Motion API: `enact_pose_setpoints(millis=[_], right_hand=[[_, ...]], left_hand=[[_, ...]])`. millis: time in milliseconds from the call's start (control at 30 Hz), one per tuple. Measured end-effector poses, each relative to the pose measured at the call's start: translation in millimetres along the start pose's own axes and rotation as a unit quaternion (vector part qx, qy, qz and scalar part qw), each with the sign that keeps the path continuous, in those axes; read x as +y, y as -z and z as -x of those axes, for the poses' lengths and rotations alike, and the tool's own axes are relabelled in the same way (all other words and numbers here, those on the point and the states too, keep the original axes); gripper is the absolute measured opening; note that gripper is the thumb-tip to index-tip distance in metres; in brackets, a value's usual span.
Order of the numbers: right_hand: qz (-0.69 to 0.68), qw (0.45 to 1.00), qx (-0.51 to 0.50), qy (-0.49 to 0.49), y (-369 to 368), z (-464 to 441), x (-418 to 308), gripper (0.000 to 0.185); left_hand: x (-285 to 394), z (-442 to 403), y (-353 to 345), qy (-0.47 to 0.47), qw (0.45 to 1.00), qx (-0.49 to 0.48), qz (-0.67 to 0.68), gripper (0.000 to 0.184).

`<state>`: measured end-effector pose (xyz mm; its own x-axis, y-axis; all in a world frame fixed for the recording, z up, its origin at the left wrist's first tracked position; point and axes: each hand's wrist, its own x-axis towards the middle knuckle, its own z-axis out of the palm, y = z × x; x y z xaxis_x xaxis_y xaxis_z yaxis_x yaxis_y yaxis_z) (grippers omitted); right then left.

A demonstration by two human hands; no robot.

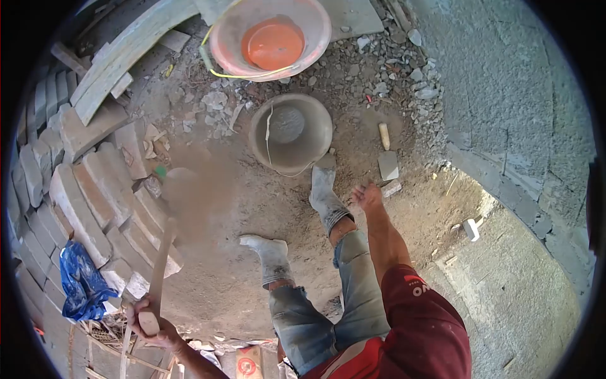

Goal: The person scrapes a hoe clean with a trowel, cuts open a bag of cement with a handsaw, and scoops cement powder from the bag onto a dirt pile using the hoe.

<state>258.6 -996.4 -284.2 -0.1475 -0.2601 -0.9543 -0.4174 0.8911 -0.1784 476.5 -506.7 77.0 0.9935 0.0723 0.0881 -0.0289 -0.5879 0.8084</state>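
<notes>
My left hand [153, 325] is closed around the wooden handle of a shovel [162, 262] at the lower left. The handle runs up to a pale blade, which is blurred by a brown cloud of dust or loose material. My right hand [367, 194] hangs with fingers apart and nothing in it. Just beyond it on the ground lies a trowel [388, 165] with a wooden handle, beside a small piece of brick [391, 188]. In front of my boots stands a grey bucket [260, 136] with a pale residue in its bottom.
A larger pinkish bucket [218, 47] with orange inside stands farther off. Stacked bricks [79, 208] and a blue plastic bag [82, 281] line the left. Rubble [426, 93] lies along the grey wall [505, 82] on the right. A white-headed tool [471, 230] rests near the slab.
</notes>
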Motion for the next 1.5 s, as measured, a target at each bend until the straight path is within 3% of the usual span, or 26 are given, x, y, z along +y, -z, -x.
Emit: enact_pose_setpoints(millis=[67,100,200,233,267,333,400,433,467,533,567,667,700,733,800,900,1000,1067,1100,1167,1200,1267,1333,1367,1467,1500], right_hand=[[-0.100,0.995,-0.013,-0.008,-4.0,-44.4,-27.9,0.044],[-0.136,0.988,0.068,-0.012,-26.6,-41.9,-49.5,0.049],[-0.200,0.980,0.027,-0.005,-40.6,-104.1,-89.5,0.068],[-0.223,0.974,0.032,-0.019,-48.8,-115.3,-103.7,0.069],[-0.250,0.967,0.036,-0.029,-56.0,-122.5,-116.8,0.070],[-0.297,0.952,0.070,-0.002,-66.5,-130.5,-134.5,0.066],[-0.291,0.954,0.074,-0.019,-61.5,-157.5,-147.5,0.065],[-0.274,0.959,0.069,-0.029,-59.0,-168.2,-149.4,0.064],[-0.265,0.961,0.072,-0.026,-51.5,-179.7,-147.7,0.055],[-0.292,0.955,0.054,-0.019,-32.8,-211.1,-132.6,0.042],[-0.307,0.948,0.073,-0.036,-35.5,-199.2,-132.8,0.040],[-0.258,0.966,0.024,0.022,-5.1,-200.2,-102.8,0.034],[-0.280,0.959,0.044,0.025,2.6,-176.4,-94.1,0.022],[-0.225,0.964,0.133,0.045,13.4,-169.3,-79.2,0.020],[-0.101,0.979,0.173,0.040,27.4,-117.8,-68.8,0.024],[0.141,0.974,0.166,0.067,59.0,-55.3,-51.2,0.036],[0.447,0.868,0.039,0.214,143.5,-74.5,-4.8,0.035],[0.567,0.730,0.087,0.373,91.7,26.9,-12.6,0.033],[0.571,0.720,0.089,0.384,89.1,43.7,-6.3,0.033],[0.552,0.748,-0.051,0.365,85.7,67.4,7.3,0.034],[0.559,0.739,-0.048,0.374,76.7,77.5,12.9,0.034],[0.667,0.653,-0.132,0.335,51.7,94.3,27.1,0.047],[0.750,0.544,-0.128,0.352,13.5,104.9,48.9,0.046],[0.763,0.524,-0.130,0.356,-3.7,107.0,58.0,0.046],[0.810,0.458,-0.096,0.354,-45.3,114.5,88.5,0.044],[0.797,0.466,-0.088,0.374,-59.0,115.3,95.6,0.042]], left_hand=[[1.9,7.1,-23.4,0.040,0.999,0.004,-0.034,0.076],[12.1,4.8,-48.5,0.015,0.999,0.010,-0.048,0.066],[17.8,-13.0,-106.0,-0.060,0.992,-0.102,-0.042,0.047],[16.6,-16.4,-117.0,-0.056,0.990,-0.120,-0.047,0.047],[15.3,-19.8,-123.9,0.012,0.991,-0.098,-0.088,0.040],[13.3,-36.5,-138.1,0.117,0.987,-0.055,-0.096,0.028],[17.9,-51.1,-168.3,0.110,0.993,0.019,-0.036,0.014],[17.8,-55.7,-178.6,0.101,0.994,-0.012,-0.037,0.014],[20.5,-57.5,-191.2,0.090,0.994,-0.038,-0.046,0.014],[29.2,-48.8,-221.0,0.090,0.984,0.062,-0.143,0.014],[39.3,-47.7,-225.6,0.112,0.982,0.043,-0.145,0.014],[55.3,-40.5,-188.7,0.145,0.985,0.013,-0.088,0.017],[55.9,-33.0,-168.9,0.140,0.989,0.003,-0.046,0.013],[56.6,-26.0,-149.0,0.136,0.991,-0.010,0.000,0.009],[57.8,-21.8,-120.0,0.144,0.989,0.032,0.000,0.009],[59.2,-12.9,-93.6,0.240,0.964,0.042,0.105,0.022],[42.4,15.6,-64.5,0.219,0.962,0.073,0.142,0.022],[35.7,28.4,-68.4,0.206,0.959,0.130,0.144,0.021],[28.5,33.8,-63.4,0.226,0.944,0.157,0.179,0.021],[6.8,44.5,-47.8,0.249,0.915,0.210,0.238,0.021],[-3.9,49.5,-40.7,0.253,0.909,0.219,0.247,0.021],[-22.6,59.4,-26.6,0.221,0.879,0.242,0.346,0.020],[-27.6,57.3,-24.3,0.229,0.885,0.269,0.304,0.018],[-31.2,55.0,-21.9,0.172,0.911,0.166,0.335,0.017],[-47.7,49.0,-7.1,0.170,0.910,0.091,0.367,0.018],[-46.1,39.9,-8.8,0.127,0.941,0.041,0.311,0.020]])
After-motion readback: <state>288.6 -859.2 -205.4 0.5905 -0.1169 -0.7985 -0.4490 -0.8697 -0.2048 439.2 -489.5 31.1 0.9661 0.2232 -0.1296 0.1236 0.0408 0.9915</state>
